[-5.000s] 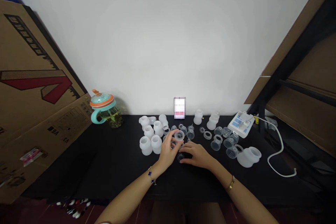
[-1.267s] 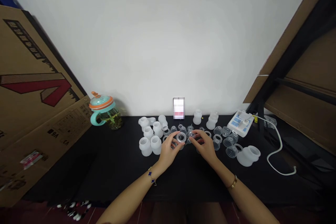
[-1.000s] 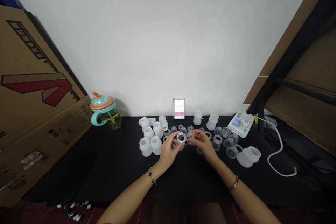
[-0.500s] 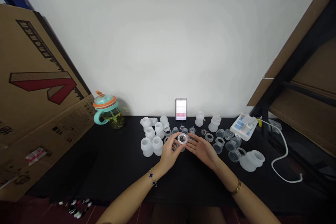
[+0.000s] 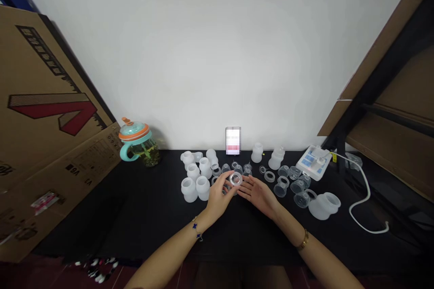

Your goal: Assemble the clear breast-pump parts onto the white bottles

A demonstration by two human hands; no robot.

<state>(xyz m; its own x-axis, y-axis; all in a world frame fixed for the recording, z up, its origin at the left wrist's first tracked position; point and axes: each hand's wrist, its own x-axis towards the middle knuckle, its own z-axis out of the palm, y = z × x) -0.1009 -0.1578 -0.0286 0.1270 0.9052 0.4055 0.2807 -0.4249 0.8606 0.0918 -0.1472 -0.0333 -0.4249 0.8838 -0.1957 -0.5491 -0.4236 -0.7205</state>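
Observation:
My left hand [image 5: 219,196] pinches a clear round ring-shaped part [image 5: 236,179] between thumb and fingers, above the black table. Just to its right is my right hand [image 5: 260,195], palm up, fingers stretched out and apart; whether its fingertips touch the ring I cannot tell. Left of my hands stand several frosted white bottles [image 5: 202,187]. Behind and partly under my hands lie small clear caps and rings, some hidden by my fingers. A loose ring [image 5: 269,176] and several clear cups [image 5: 280,189] lie to the right.
A wide frosted bottle [image 5: 324,206] lies on the right, near a white power strip [image 5: 313,161] with a white cable [image 5: 368,189]. A phone [image 5: 233,141] stands against the wall. On the left are a teapot-like jug [image 5: 139,142] and a cardboard box [image 5: 50,113].
My right hand has shifted slightly left and its fingers have dropped a little below the ring. My left hand keeps its hold on the ring. The camera view has shifted slightly.

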